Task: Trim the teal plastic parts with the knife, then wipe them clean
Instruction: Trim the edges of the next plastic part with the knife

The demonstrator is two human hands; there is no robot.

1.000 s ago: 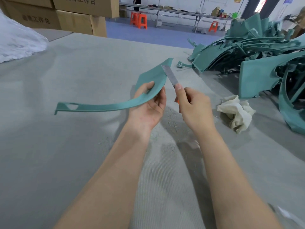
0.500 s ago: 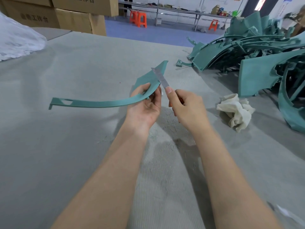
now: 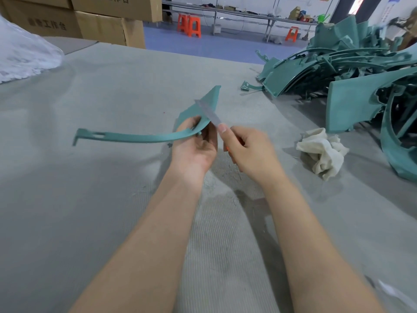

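Above gray table (image 3: 90,199): one teal part (image 3: 135,138), one knife (image 3: 208,112), two hands.

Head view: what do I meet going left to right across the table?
White plastic heap → teal part → left hand → right hand → cream rag → pile of teal parts. The knife overlaps the part and the left hand, so it is left out.

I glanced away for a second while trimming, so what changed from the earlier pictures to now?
The knife in the right hand slid down the wide end of the teal part toward the left hand. Both grips stayed the same; the cloth and the pile of parts lie untouched.
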